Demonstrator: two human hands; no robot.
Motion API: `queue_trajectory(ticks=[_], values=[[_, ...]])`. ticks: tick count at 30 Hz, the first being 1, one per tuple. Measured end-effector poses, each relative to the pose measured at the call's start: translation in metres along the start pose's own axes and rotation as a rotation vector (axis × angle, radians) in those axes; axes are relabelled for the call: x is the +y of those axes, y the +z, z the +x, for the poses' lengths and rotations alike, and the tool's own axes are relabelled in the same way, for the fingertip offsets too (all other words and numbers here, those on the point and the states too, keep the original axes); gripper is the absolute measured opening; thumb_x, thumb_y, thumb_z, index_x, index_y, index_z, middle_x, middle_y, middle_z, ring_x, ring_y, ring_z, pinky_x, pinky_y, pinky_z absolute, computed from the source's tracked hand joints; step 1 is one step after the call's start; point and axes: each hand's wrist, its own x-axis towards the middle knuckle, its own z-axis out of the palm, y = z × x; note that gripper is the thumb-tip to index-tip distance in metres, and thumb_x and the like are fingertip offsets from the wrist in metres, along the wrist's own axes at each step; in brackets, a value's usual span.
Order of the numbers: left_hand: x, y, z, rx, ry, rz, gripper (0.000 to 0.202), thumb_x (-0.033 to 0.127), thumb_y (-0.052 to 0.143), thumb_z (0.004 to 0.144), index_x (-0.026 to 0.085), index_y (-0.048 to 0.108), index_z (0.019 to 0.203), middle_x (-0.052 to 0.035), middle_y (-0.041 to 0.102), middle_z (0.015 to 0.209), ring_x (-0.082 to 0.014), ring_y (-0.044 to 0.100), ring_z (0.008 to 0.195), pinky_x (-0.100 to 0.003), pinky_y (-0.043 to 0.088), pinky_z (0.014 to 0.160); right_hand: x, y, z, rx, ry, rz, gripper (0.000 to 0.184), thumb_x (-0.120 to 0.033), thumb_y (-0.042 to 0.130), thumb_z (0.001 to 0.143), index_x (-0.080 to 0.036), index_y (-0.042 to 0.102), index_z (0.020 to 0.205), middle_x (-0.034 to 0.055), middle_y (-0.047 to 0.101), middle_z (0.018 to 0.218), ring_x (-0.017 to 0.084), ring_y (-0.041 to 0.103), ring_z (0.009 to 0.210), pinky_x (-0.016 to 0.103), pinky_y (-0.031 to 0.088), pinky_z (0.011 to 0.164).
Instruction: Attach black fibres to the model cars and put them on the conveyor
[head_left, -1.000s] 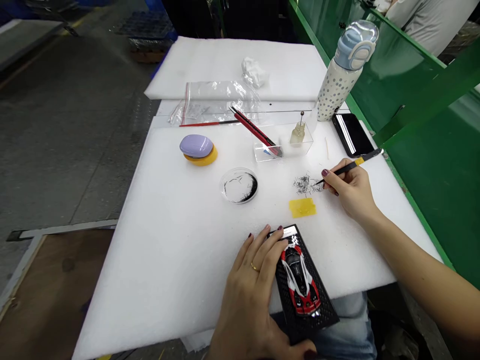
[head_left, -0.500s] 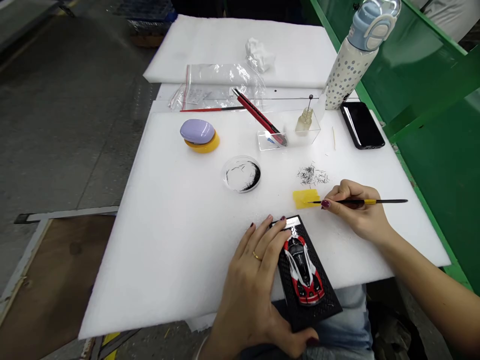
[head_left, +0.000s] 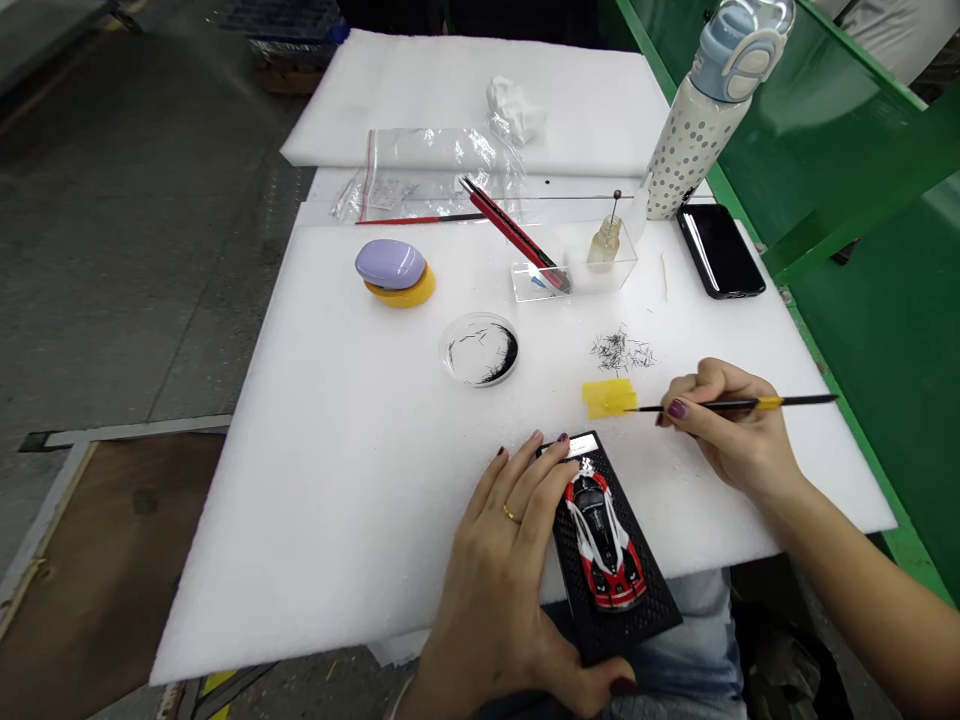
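Observation:
A red, white and black model car (head_left: 606, 540) sits on a black textured base (head_left: 646, 598) at the table's near edge. My left hand (head_left: 504, 560) holds this base along its left side, fingers over the far end and thumb at the near end. Between the fingertips of my right hand (head_left: 731, 425) is a thin paintbrush (head_left: 739, 404), held nearly level. Its tip lies at the right edge of a yellow patch (head_left: 609, 398); whether they touch I cannot tell. Just beyond lies a loose pile of tiny black slivers (head_left: 621, 351). More slivers are in a round clear dish (head_left: 480, 349).
Behind the dish stands a clear tray (head_left: 540, 285) with red tweezers (head_left: 517, 236) and a small glass bottle (head_left: 604, 243). A lilac-and-yellow case (head_left: 391, 268) is at left. A phone (head_left: 721, 250) and a dotted water bottle (head_left: 697, 140) stand by the green panel (head_left: 885, 330).
My right hand has moved a little to the right, drawing the brush tip from the yellow patch's middle to its right edge. My left hand and the car stay put.

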Motion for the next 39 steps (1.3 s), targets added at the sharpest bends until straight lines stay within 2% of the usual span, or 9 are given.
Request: queue_trajectory(ticks=[3,5,9,12,15,21,29,34,39], values=[[0.004,0.003,0.001,0.046,-0.027,-0.033,0.107,0.092,0.042,0.076,0.015,0.037,0.151,-0.0196,0.054,0.152,-0.042,0.047,0.145,-0.063,0.039,0.12,-0.003,0.016,-0.023,0.057,-0.087,0.198,0.03,-0.03,0.082,0.083,-0.024,0.057,0.068,-0.0035,0.059,0.057,0.013,0.056,0.053,0.027,0.044,0.05],[0.009,0.008,0.001,0.115,-0.074,-0.078,0.097,0.085,0.038,0.084,0.017,0.038,0.152,-0.0171,0.055,0.153,-0.04,0.047,0.145,-0.06,0.043,0.118,-0.001,0.028,-0.039,0.095,-0.141,0.243,0.023,-0.025,0.077,0.088,-0.025,0.059,0.073,-0.0027,0.058,0.059,0.014,0.055,0.055,0.029,0.043,0.05],[0.017,0.019,0.003,0.19,-0.206,-0.131,0.06,0.052,0.038,0.098,0.02,0.045,0.148,-0.0107,0.056,0.152,-0.0333,0.045,0.148,-0.057,0.035,0.124,0.006,0.042,-0.059,0.088,-0.163,0.293,0.017,-0.021,0.072,0.091,-0.026,0.059,0.08,-0.001,0.057,0.061,0.015,0.051,0.055,0.03,0.037,0.048],[0.02,0.024,0.004,0.221,-0.249,-0.119,0.047,0.034,0.037,0.1,0.02,0.048,0.144,-0.0083,0.059,0.15,-0.0279,0.046,0.148,-0.053,0.031,0.126,0.008,0.044,-0.062,0.04,-0.11,0.328,0.018,-0.019,0.072,0.091,-0.025,0.058,0.08,-0.0009,0.056,0.062,0.014,0.046,0.055,0.029,0.034,0.047],[0.021,0.027,0.004,0.252,-0.245,-0.111,0.045,0.034,0.038,0.1,0.02,0.05,0.141,-0.0083,0.061,0.148,-0.027,0.047,0.147,-0.051,0.031,0.126,0.008,0.043,-0.062,0.012,-0.086,0.336,0.018,-0.018,0.07,0.091,-0.025,0.057,0.081,-0.0006,0.057,0.063,0.015,0.046,0.055,0.029,0.032,0.046],[0.022,0.027,0.006,0.282,-0.241,-0.115,0.044,0.038,0.041,0.1,0.019,0.052,0.139,-0.0104,0.064,0.143,-0.0302,0.049,0.145,-0.054,0.034,0.124,0.01,0.041,-0.066,0.043,-0.109,0.26,0.018,-0.018,0.071,0.09,-0.025,0.058,0.08,-0.0006,0.058,0.061,0.015,0.046,0.051,0.031,0.031,0.047],[0.024,0.024,0.007,0.272,-0.234,-0.113,0.041,0.035,0.044,0.1,0.019,0.053,0.136,-0.0095,0.065,0.143,-0.0281,0.049,0.144,-0.048,0.033,0.124,0.011,0.044,-0.066,0.074,-0.113,0.222,0.018,-0.02,0.073,0.088,-0.025,0.058,0.079,-0.001,0.056,0.06,0.015,0.045,0.05,0.032,0.031,0.049],[0.023,0.024,0.007,0.276,-0.222,-0.116,0.041,0.037,0.044,0.101,0.018,0.053,0.137,-0.0093,0.064,0.143,-0.0256,0.048,0.145,-0.043,0.03,0.125,0.011,0.043,-0.066,0.045,-0.119,0.237,0.017,-0.017,0.072,0.089,-0.024,0.059,0.081,-0.0006,0.057,0.062,0.014,0.044,0.053,0.032,0.031,0.05],[0.022,0.024,0.006,0.274,-0.217,-0.119,0.041,0.034,0.046,0.101,0.018,0.051,0.139,-0.0087,0.063,0.144,-0.0242,0.045,0.147,-0.042,0.028,0.126,0.011,0.041,-0.066,0.034,-0.12,0.228,0.017,-0.017,0.071,0.089,-0.025,0.059,0.081,-0.0007,0.056,0.061,0.014,0.045,0.053,0.032,0.033,0.049]])
